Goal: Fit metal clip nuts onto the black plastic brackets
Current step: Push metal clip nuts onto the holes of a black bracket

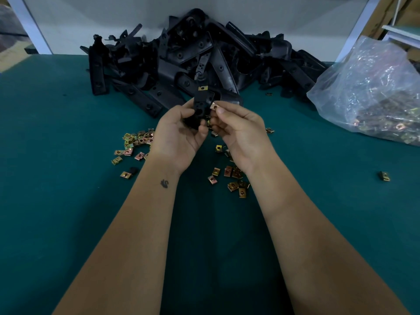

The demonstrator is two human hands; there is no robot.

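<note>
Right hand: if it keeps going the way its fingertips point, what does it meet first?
Probably the black bracket held by the left hand; the right hand pinches a clip nut beside its edge. Depth unclear.

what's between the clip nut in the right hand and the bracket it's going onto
Nothing visible. The right hand pinches the clip nut right beside the bracket held in the left hand. Another clip already sits on the bracket's top end.

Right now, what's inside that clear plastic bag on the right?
The clear plastic bag holds a heap of brass-coloured metal clip nuts, piled along its lower part. Glare and creases in the plastic hide the heap's depth and whatever lies beneath it.
</note>
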